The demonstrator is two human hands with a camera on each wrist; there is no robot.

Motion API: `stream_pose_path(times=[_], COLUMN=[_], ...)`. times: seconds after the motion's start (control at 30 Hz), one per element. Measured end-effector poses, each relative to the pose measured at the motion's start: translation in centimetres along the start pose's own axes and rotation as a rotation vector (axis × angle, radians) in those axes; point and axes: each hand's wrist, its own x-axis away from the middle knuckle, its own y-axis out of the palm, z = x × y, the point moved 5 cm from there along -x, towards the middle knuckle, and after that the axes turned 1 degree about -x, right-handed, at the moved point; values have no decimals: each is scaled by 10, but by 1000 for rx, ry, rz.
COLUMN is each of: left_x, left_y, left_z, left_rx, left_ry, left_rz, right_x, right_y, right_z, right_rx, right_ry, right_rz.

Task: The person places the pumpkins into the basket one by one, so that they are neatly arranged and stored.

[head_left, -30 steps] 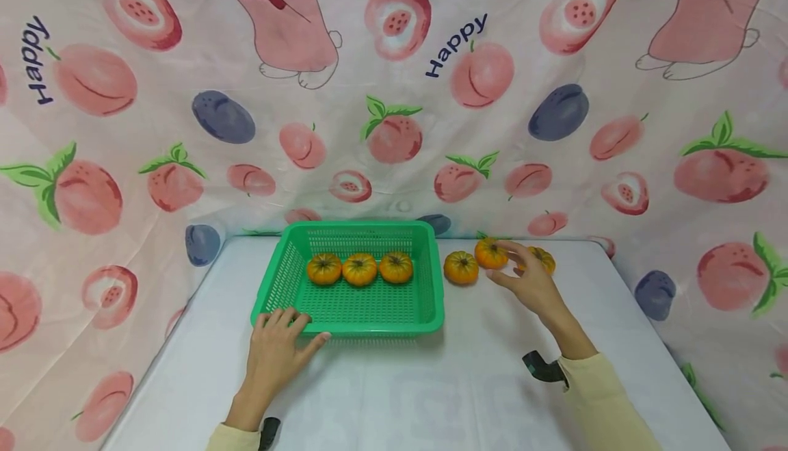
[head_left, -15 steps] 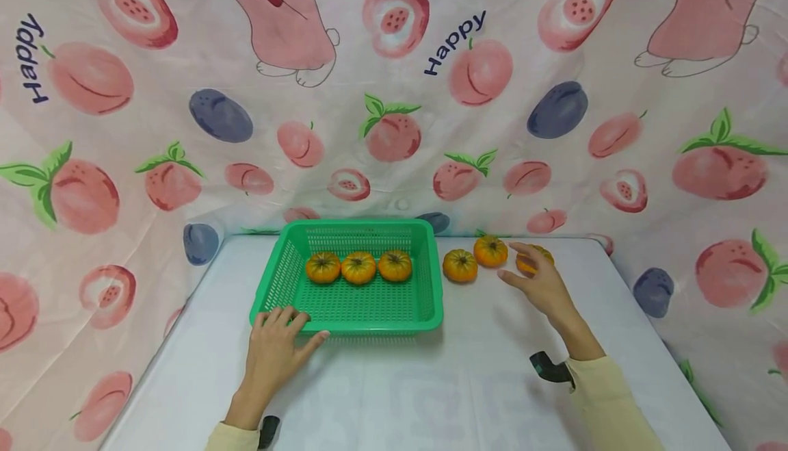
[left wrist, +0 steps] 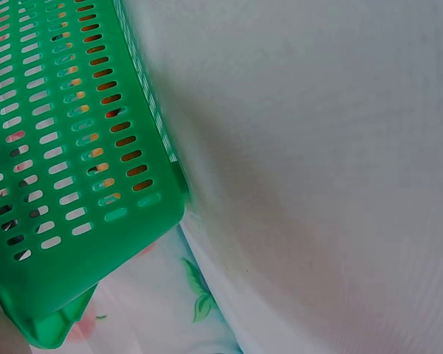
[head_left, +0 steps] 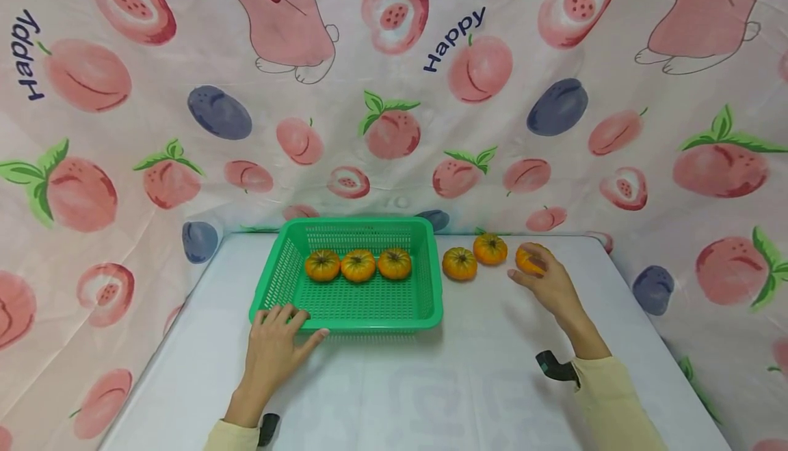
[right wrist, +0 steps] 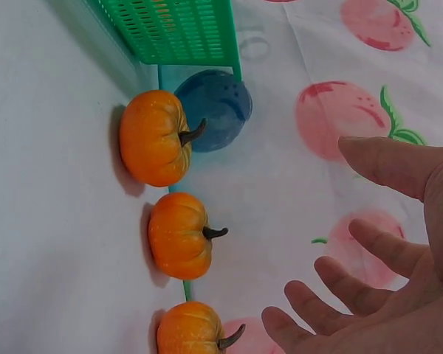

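The right hand [head_left: 552, 288], grip spread and empty, is leaving the middle round orange pumpkin [head_left: 490, 250] in place and approaching the rightmost one [right wrist: 186, 330].

You are operating in a screened-off work area of indeterminable room type: a fruit-printed cloth [head_left: 345, 109] is hanging behind and along both sides of the white surface [head_left: 431, 389].

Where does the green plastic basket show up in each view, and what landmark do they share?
Head: the green plastic basket, lower middle, slightly left of centre.
Left wrist: basket along the left side, cut off by the edges.
Right wrist: basket at the top, left of centre, cut off above.
Shared landmark: the white tabletop, in all three.
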Motion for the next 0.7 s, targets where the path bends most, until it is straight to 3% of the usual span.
stream_pose_path(times=[0.7], left_x=[1], left_y=[0], left_z=[0], left_rx=[2], left_ry=[0], left_rz=[-5], right_x=[-8], right_y=[-9], right_z=[34], right_rx=[14], right_ry=[89], right_rz=[38])
